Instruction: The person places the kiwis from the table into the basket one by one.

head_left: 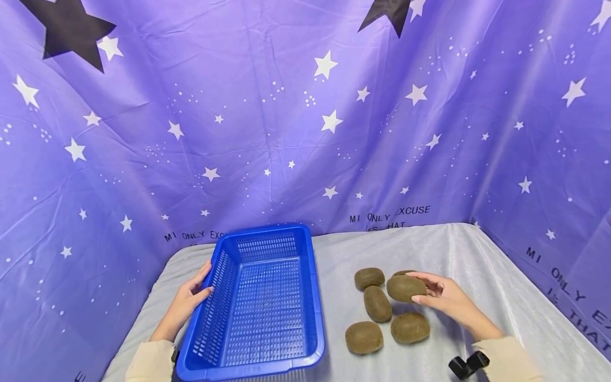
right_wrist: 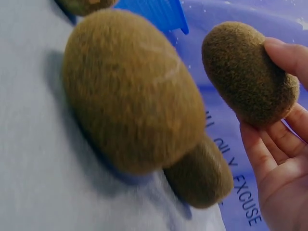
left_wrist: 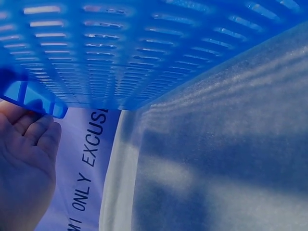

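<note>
A blue slotted plastic basket [head_left: 248, 370] stands on the left of the table. My left hand [head_left: 186, 300] grips its left rim, thumb on top; in the left wrist view that hand's fingers [left_wrist: 41, 130] curl under the rim. Between thumb and fingertips my right hand [head_left: 448, 302] holds a brown kiwi [head_left: 404, 288], raised off the cloth in the right wrist view. Several other kiwis lie around it: one at the front left [head_left: 364, 338], one nearer my wrist [head_left: 410, 327], a tilted one [head_left: 377, 304], one at the back [head_left: 369, 278], and another [head_left: 403, 272] mostly hidden behind the held kiwi.
Light grey cloth [head_left: 458, 249] covers the table. Purple star-printed curtains [head_left: 267, 106] hang close behind it and at both sides. A black strap piece [head_left: 469, 365] sits by my right sleeve.
</note>
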Motion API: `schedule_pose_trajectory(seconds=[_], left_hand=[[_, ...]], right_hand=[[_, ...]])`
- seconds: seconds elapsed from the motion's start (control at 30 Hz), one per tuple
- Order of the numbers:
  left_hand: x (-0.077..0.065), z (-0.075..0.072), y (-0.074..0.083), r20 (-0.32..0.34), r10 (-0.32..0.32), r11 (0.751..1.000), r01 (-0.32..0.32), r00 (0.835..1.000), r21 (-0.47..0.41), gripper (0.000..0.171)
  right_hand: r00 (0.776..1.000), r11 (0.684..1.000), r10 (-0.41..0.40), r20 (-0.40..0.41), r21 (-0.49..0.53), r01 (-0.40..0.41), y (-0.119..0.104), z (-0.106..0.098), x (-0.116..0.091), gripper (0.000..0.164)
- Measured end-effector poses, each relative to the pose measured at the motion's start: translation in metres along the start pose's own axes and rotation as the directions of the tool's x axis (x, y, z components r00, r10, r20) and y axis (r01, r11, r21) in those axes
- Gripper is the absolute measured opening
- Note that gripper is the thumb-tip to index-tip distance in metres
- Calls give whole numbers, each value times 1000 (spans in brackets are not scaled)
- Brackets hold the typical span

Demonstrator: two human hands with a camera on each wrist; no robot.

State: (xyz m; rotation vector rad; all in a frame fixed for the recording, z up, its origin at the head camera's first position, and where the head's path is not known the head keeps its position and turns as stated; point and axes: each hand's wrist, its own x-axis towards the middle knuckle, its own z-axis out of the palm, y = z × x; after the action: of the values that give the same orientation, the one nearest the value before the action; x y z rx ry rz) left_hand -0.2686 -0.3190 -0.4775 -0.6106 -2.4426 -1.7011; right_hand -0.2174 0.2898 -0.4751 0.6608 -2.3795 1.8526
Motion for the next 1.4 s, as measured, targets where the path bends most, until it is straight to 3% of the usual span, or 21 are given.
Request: schedule_pose_trajectory(seconds=[0.6,0.8,1.0,1.27,1.4], left_hand=[[-3,-4,1,-6,28,998,-27,1000,59,60],[-4,-3,1,-10,8,998,-7,1000,59,60],[-5,-1,3,-15,-12,998,13,1000,69,61],[1,-1,-1,-10,57,998,-57,998,29,58],[1,1,1,-11,46,999,-46,999,27,59]], right_hand=[[998,997,56,-7,59,-56,-22,45,28,49],[999,995,25,41,95,-29,-30,64,37,48],[995,991,52,85,122,-62,-45,76,45,53],[996,989,23,85,141,-35,-55,95,61,52],[996,989,7,85,146,-19,-58,108,67,50]])
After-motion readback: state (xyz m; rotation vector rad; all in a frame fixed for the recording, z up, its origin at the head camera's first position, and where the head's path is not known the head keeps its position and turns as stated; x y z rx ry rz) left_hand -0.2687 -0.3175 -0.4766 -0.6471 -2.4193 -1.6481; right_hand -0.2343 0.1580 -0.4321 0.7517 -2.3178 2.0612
